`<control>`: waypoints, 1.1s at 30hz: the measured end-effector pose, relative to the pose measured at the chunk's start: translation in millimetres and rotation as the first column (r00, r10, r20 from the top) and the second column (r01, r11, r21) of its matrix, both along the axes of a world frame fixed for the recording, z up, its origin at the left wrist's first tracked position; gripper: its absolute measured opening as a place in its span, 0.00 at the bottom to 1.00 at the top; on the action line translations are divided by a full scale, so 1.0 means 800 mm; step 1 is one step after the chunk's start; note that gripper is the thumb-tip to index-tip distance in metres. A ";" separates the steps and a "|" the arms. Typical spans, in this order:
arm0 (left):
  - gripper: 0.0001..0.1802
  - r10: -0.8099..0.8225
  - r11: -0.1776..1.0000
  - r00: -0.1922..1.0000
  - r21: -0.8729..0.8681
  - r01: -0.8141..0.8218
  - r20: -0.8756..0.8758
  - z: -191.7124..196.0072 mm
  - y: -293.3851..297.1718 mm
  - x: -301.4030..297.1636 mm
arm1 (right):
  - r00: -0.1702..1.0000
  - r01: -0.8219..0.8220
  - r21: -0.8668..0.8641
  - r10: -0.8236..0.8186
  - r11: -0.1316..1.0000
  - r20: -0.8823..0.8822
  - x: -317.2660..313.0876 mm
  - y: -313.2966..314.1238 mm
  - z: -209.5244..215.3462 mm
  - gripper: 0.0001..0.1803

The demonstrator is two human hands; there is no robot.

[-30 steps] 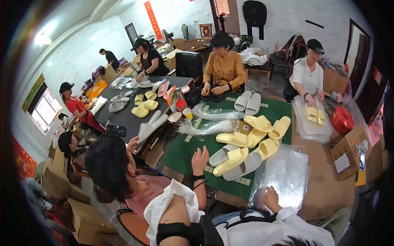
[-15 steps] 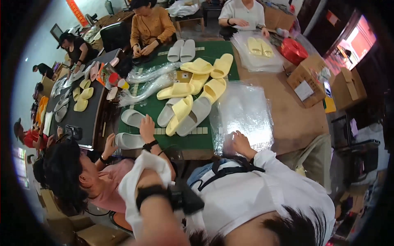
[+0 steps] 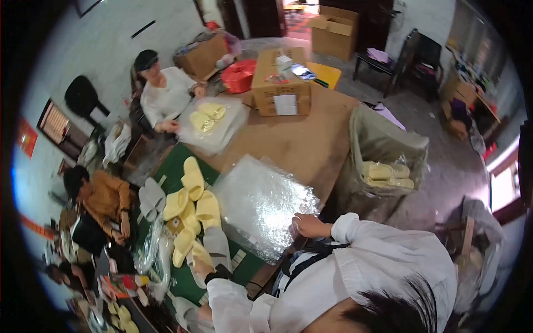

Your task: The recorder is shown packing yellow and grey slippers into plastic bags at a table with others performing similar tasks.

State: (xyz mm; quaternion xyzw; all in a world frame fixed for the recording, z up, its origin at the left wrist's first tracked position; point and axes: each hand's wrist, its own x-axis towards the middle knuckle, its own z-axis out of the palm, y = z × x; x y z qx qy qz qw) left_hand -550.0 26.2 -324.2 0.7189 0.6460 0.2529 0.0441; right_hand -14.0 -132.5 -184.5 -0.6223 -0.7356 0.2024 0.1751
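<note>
Right hand point(image 3: 312, 226) touches flat clear plastic bags point(image 3: 250, 194), seemingly placed handily; beside them, left hand point(image 3: 202, 268) touches yellow open-toed slipper point(image 3: 201, 253), grips unclear.

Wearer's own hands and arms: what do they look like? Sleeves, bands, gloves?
Left hand: ungloved, dark wristband at the wrist, loose white left sleeve. Right hand: ungloved, no band on the visible wrist, matching white right sleeve. No cables or markings visible on either hand.

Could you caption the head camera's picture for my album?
Left hand at a yellow slipper, right hand at the edge of clear plastic packaging.
</note>
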 end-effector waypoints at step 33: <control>0.22 0.351 0.923 0.374 -0.384 0.016 0.859 0.259 -0.060 0.654 | 0.845 -0.074 -0.212 -0.052 0.974 -0.532 0.221 0.135 0.048 0.17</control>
